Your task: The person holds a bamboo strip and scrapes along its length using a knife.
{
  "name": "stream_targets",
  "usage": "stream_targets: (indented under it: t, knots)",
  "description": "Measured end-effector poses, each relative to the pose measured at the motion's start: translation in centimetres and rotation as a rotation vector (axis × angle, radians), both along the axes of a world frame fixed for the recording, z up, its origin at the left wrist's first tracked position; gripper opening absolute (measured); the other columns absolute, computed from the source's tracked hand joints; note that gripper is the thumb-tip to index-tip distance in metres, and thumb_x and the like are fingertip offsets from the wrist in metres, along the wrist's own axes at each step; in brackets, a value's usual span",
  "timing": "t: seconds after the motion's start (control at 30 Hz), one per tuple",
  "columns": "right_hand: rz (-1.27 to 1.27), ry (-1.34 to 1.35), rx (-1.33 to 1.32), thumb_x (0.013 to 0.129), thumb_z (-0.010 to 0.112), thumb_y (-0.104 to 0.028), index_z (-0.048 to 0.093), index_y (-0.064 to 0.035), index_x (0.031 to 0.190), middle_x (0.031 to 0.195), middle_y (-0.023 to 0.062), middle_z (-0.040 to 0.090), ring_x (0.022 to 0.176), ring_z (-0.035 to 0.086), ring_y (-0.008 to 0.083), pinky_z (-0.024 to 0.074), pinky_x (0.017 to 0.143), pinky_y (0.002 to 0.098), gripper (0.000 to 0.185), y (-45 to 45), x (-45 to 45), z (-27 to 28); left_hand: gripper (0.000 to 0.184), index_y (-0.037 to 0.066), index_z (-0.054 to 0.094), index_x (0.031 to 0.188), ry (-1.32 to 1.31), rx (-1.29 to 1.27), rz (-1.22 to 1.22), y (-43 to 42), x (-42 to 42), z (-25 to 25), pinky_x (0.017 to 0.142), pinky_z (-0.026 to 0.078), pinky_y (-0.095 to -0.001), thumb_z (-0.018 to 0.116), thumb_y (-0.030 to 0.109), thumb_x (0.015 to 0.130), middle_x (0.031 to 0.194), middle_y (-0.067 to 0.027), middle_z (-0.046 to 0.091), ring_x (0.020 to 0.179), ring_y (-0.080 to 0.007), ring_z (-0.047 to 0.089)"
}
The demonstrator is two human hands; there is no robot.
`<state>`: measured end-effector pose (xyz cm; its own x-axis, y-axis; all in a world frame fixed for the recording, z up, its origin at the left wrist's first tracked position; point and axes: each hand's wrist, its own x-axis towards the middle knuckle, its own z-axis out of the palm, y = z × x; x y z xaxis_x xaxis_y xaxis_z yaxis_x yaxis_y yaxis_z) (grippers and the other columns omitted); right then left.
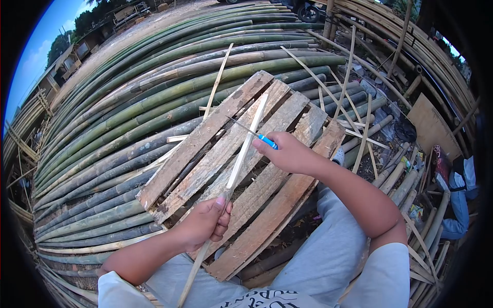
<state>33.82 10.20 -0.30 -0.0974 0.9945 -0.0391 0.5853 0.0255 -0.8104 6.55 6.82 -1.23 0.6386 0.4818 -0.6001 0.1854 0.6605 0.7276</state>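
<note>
Left hand: The left hand (208, 220) has its fingers closed around a long, thin, pale bamboo strip (241, 159), likely to stop it sliding or turning.
Right hand: The right hand (287, 154) is wrapped tight around a small knife with a bright blue handle (268, 141), leaving the thin blade free.
Strip: It slants over the wooden slatted stand (205, 136), with its near end down by the lap. The slats seem to give it a place to rest, but contact is hard to tell.
Blade: It crosses the strip above the left fist, so those fingers look out of its way. Whether it touches cannot be told.
Around: Long green bamboo poles (287, 64) lie side by side beyond.
</note>
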Motion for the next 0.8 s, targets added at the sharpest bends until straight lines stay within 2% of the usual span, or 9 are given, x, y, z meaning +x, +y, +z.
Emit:
stream_targets:
  t: [0.03, 0.17, 0.2, 0.27, 0.4, 0.53, 0.63, 0.73, 0.8]
  knots:
    - [-0.044, -0.065, 0.096, 0.1, 0.048, -0.041, 0.06, 0.0023, 0.076, 0.065, 0.0163, 0.059, 0.064, 0.059, 0.0312, 0.0458, 0.066, 0.0429, 0.051, -0.1, -0.3, 0.0, 0.036, 0.012, 0.045, 0.099, -0.001, -0.007, 0.012, 0.2, -0.2, -0.2, 0.046, 0.024, -0.0223, 0.032, 0.045, 0.105, 0.07, 0.0047, 0.034, 0.053, -0.0069, 0.027]
    - [0.132, -0.264, 0.031, 0.097, 0.053, -0.033, 0.061, 0.0024, 0.08, 0.076, 0.0236, 0.063, 0.076, 0.061, 0.0415, 0.0461, 0.069, 0.0466, 0.04, 0.2, -1.2, -0.3, 0.038, 0.013, 0.045, 0.095, -0.006, -0.106, 0.069, 2.1, -1.0, -1.0, 0.044, 0.023, -0.0219, 0.031, 0.047, 0.105, 0.068, 0.0059, 0.034, 0.052, -0.0059, 0.026]
    - [0.138, -0.265, 0.022, 0.097, 0.053, -0.033, 0.061, 0.0024, 0.08, 0.076, 0.0236, 0.063, 0.076, 0.061, 0.0415, 0.0461, 0.069, 0.0466, 0.04, 0.3, -1.7, -1.0, 0.039, 0.013, 0.044, 0.095, -0.001, -0.13, 0.073, 2.4, -1.1, -1.4, 0.044, 0.023, -0.0218, 0.031, 0.048, 0.104, 0.068, 0.0061, 0.034, 0.051, -0.0056, 0.026]
    - [0.258, -0.338, 0.25, 0.098, 0.051, -0.029, 0.059, 0.0013, 0.089, 0.071, 0.0219, 0.06, 0.07, 0.059, 0.0429, 0.0454, 0.065, 0.0468, 0.033, -0.1, -3.1, -2.4, 0.04, 0.014, 0.044, 0.095, 0.008, -0.144, 0.079, 2.9, -1.4, -1.8, 0.043, 0.022, -0.022, 0.031, 0.051, 0.104, 0.068, 0.0065, 0.035, 0.05, -0.0054, 0.025]
    - [0.166, -0.382, 0.173, 0.097, 0.052, -0.03, 0.053, -0.0004, 0.083, 0.065, 0.0215, 0.059, 0.065, 0.06, 0.0444, 0.0472, 0.06, 0.052, 0.033, -1.3, -7.3, -3.3, 0.041, 0.016, 0.042, 0.091, 0.035, -0.155, 0.095, 2.4, -1.7, -0.6, 0.042, 0.019, -0.022, 0.029, 0.053, 0.103, 0.067, 0.007, 0.033, 0.049, -0.0049, 0.023]
    - [0.292, -0.574, 0.385, 0.097, 0.051, -0.032, 0.053, -0.0029, 0.079, 0.056, 0.0172, 0.057, 0.054, 0.06, 0.0391, 0.0471, 0.051, 0.0485, 0.035, -0.2, -6.9, -2.8, 0.041, 0.017, 0.038, 0.089, 0.024, -0.214, 0.095, 1.7, -2.6, 0.8, 0.041, 0.016, -0.0213, 0.027, 0.054, 0.103, 0.066, 0.007, 0.031, 0.049, -0.0044, 0.021]
    - [0.284, -0.658, 0.373, 0.097, 0.051, -0.037, 0.057, -0.0041, 0.075, 0.058, 0.0147, 0.06, 0.055, 0.063, 0.0351, 0.0495, 0.051, 0.0443, 0.04, 0.3, -7.3, -3.0, 0.038, 0.019, 0.037, 0.088, 0.041, -0.222, 0.095, 2.1, -3.0, 0.9, 0.04, 0.014, -0.0199, 0.03, 0.053, 0.103, 0.066, 0.0087, 0.03, 0.049, -0.0029, 0.02]
    - [0.119, -0.678, 0.356, 0.097, 0.052, -0.038, 0.057, -0.0044, 0.075, 0.057, 0.014, 0.059, 0.053, 0.062, 0.0352, 0.0493, 0.051, 0.0448, 0.04, 1.8, -6.3, -3.3, 0.039, 0.019, 0.037, 0.088, 0.028, -0.238, 0.094, 1.7, -3.6, 1.2, 0.04, 0.014, -0.0201, 0.03, 0.054, 0.103, 0.066, 0.0089, 0.029, 0.049, -0.0031, 0.019]
    - [0.143, -0.671, 0.412, 0.097, 0.051, -0.036, 0.058, -0.0052, 0.075, 0.055, 0.0136, 0.058, 0.052, 0.061, 0.035, 0.0492, 0.051, 0.0453, 0.039, 1.4, -6.5, -3.3, 0.039, 0.019, 0.037, 0.088, 0.005, -0.261, 0.09, 1.1, -3.8, 1.5, 0.04, 0.014, -0.0203, 0.03, 0.055, 0.102, 0.065, 0.009, 0.029, 0.049, -0.0033, 0.018]
